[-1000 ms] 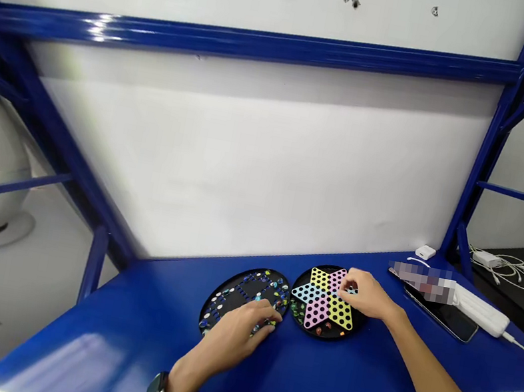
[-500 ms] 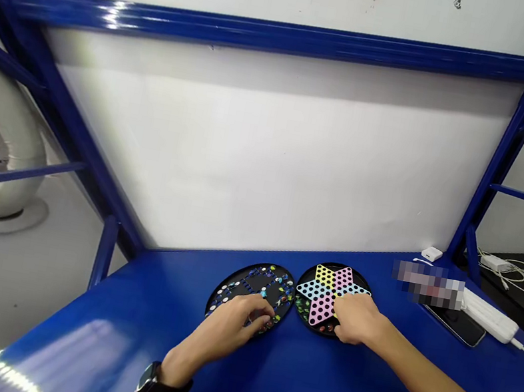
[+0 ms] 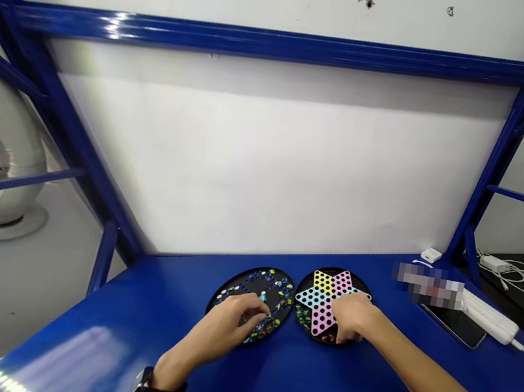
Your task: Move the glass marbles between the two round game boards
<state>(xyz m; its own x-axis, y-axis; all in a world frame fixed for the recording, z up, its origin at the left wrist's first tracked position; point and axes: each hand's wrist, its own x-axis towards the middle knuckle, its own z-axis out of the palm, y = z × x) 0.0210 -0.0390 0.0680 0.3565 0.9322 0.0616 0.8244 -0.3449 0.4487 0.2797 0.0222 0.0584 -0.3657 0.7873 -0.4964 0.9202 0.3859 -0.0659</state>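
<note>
Two round black trays stand side by side on the blue tabletop. My left hand is over the front of the left tray, its thumb and index finger curled nearly together. Whatever may be between those fingertips is too small to make out. Colourful glass marbles lie in that tray. In the right tray rests a star-shaped Chinese checkers board with pink, yellow and blue holed sections. My right hand is closed over the board's right side, fingertips pointing down and hidden. Greenish marbles show beside the board.
A black phone, a white power strip and a small white case are on the right of the tabletop, near a blurred patch. Blue metal frame bars surround a white wall panel. White cables lie on a dark surface beyond.
The star board has shifted slightly toward me and turned a little. My right hand has moved slightly with it. My left hand has drawn a little left and nearer, showing more marbles.
</note>
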